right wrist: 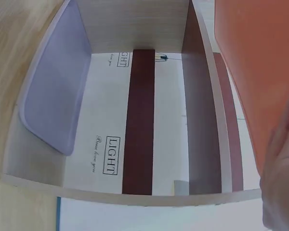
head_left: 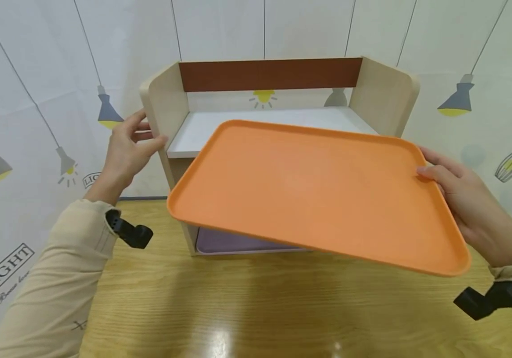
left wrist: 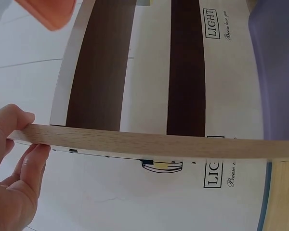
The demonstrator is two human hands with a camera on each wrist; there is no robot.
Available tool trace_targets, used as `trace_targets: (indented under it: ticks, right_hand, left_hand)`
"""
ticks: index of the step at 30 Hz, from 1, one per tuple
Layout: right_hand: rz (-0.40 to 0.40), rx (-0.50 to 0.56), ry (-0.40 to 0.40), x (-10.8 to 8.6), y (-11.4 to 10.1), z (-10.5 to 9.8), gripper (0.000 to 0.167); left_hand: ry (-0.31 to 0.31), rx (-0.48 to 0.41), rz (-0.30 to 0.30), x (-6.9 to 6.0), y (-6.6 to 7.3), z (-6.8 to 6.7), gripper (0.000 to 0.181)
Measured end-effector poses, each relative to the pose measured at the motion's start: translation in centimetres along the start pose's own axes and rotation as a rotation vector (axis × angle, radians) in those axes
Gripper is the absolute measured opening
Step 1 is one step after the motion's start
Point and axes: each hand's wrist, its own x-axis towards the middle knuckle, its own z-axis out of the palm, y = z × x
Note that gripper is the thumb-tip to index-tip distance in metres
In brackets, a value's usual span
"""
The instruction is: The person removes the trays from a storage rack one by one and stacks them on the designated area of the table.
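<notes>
An orange tray (head_left: 309, 194) is held up in front of a small wooden shelf, tilted, its left end higher and nearer the upper board. My right hand (head_left: 470, 204) grips its right edge, thumb on the upper face and fingers underneath. My left hand (head_left: 128, 149) pinches the left side panel (head_left: 162, 99) of the shelf; in the left wrist view, the thumb and fingers lie on either side of that panel's edge (left wrist: 135, 144). On the lower level lies a purple tray (head_left: 238, 242), partly hidden by the orange one in the head view. The right wrist view shows the purple tray (right wrist: 55, 82) more fully.
The shelf's white upper board (head_left: 274, 117) carries nothing visible. A red-brown back rail (head_left: 269, 74) joins the side panels. The shelf stands on a wooden table (head_left: 247, 303) against a wall covering (head_left: 50, 59) printed with lamps.
</notes>
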Motion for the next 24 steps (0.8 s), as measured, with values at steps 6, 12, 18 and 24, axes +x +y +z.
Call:
trace_targets:
  ticks: [6,12,18,24]
  right_hand:
    - [0.023,0.115,-0.089,-1.8,2.2,-0.9,0.05]
    - [0.069,0.225,-0.22,-2.5,4.9,-2.3,0.041]
    - [0.082,0.164,-0.275,-2.7,9.5,-3.6,0.044]
    - [0.125,0.188,-0.301,-2.5,13.9,-4.1,0.042]
  left_hand:
    - [-0.003,-0.003,0.003,-0.2,0.0,-0.2,0.06]
    - [0.002,-0.013,-0.003,-0.4,0.1,-0.2,0.061]
    - [0.017,-0.015,0.01,-0.3,0.1,-0.1,0.06]
    - [0.019,-0.015,0.011,-0.4,0.1,-0.1,0.06]
